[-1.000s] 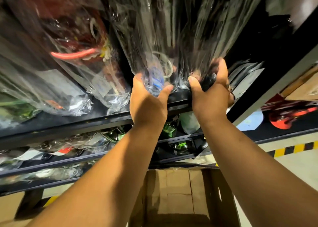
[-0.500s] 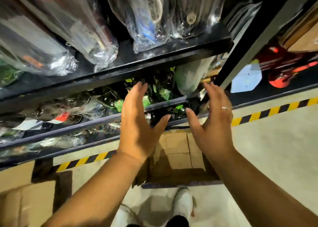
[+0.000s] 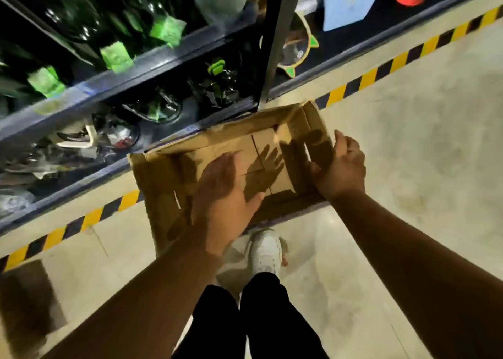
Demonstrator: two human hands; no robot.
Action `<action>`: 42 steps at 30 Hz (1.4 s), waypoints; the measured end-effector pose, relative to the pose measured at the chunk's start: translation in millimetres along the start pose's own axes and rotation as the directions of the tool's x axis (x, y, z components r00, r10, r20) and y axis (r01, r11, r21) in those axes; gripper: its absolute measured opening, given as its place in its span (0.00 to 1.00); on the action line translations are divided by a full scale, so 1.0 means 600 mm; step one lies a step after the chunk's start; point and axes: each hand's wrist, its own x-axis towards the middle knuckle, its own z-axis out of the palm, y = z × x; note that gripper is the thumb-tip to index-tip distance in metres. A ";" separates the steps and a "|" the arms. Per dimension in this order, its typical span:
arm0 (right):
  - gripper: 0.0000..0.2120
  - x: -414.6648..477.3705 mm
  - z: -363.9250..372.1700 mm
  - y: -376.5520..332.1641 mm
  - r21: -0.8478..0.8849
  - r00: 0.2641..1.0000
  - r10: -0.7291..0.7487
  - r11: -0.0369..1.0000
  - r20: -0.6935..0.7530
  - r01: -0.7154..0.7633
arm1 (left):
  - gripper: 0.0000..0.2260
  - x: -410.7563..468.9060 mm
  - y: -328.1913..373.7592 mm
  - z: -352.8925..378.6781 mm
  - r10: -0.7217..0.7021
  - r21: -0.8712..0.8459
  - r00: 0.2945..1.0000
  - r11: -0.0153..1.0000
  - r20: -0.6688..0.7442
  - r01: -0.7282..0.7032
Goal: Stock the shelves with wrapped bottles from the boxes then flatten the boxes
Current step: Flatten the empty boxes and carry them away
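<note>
Looking down, I see a brown cardboard box (image 3: 160,192) sitting open on the pale floor (image 3: 408,154). It is pushed right up against the bottom of the black metal shelves (image 3: 136,67). I see its bare bottom and no bottles inside, so I think the stocking from this box is done. The bottles in clear wrap (image 3: 160,108) lie on the low shelf just behind the box. Dark green glass bottles with green tags (image 3: 117,56) lie on the shelf above them.

The left hand (image 3: 228,192) is open and flat, palm down, fingers straight. It hangs over the middle of the box and throws a hand-shaped shadow on the box bottom. I cannot tell if it touches the cardboard. The right hand (image 3: 340,168) has its fingers curled round the right side wall of the box, thumb inside, so it grips that wall. I think it holds there to stop the box sliding, or to lift it away from the shelves.

The box sits right below both hands, with one white shoe (image 3: 265,252) just beside its near edge. Next I would pull the box out onto open floor, since flattening needs room.
</note>
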 end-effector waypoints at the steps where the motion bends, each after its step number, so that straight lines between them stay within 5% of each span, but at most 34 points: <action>1: 0.40 0.014 0.020 0.016 -0.018 1.000 0.012 1.000 0.011 -0.012 | 0.24 0.004 -0.008 0.024 -0.020 -0.033 0.999 0.999 -0.034 0.019; 3: 0.40 0.046 0.055 0.046 -0.001 0.997 0.064 0.998 0.045 -0.064 | 0.28 0.016 -0.045 0.069 0.054 -0.041 0.995 0.998 -0.088 -0.057; 7: 0.23 0.082 0.103 0.087 0.059 0.973 0.188 0.979 0.136 -0.197 | 0.40 0.049 -0.101 0.118 -0.051 -0.016 0.992 0.998 0.115 0.053; 12: 0.11 0.070 0.104 0.097 0.023 0.984 0.155 0.987 0.091 -0.158 | 0.36 0.070 -0.077 0.108 -0.085 0.126 0.971 0.990 0.221 0.058; 15: 0.08 0.030 0.085 0.084 0.042 0.991 0.116 0.992 0.071 -0.119 | 0.32 0.065 -0.041 0.073 -0.085 0.069 0.967 0.995 0.239 0.070; 22: 0.14 -0.141 -0.011 -0.035 0.172 0.994 0.007 0.985 0.113 -0.026 | 0.35 0.009 0.049 -0.013 -0.215 -0.201 0.955 0.946 0.204 0.255; 29: 0.22 -0.304 -0.037 -0.176 0.215 0.965 -0.123 0.974 0.230 0.073 | 0.35 -0.064 0.026 -0.117 -0.440 -0.471 0.866 0.728 0.237 0.498; 34: 0.26 -0.385 -0.001 -0.247 0.237 0.956 -0.186 0.963 0.228 0.131 | 0.10 -0.127 -0.054 -0.171 -0.460 -0.548 0.876 0.700 0.146 0.458; 39: 0.22 -0.440 0.025 -0.290 0.351 0.946 -0.270 0.916 0.181 0.194 | 0.09 -0.198 -0.136 -0.235 -0.498 -0.548 0.866 0.709 0.056 0.443; 42: 0.22 -0.439 0.032 -0.308 0.280 0.971 -0.227 0.939 0.079 0.197 | 0.10 -0.241 -0.195 -0.275 -0.534 -0.544 0.845 0.703 0.024 0.459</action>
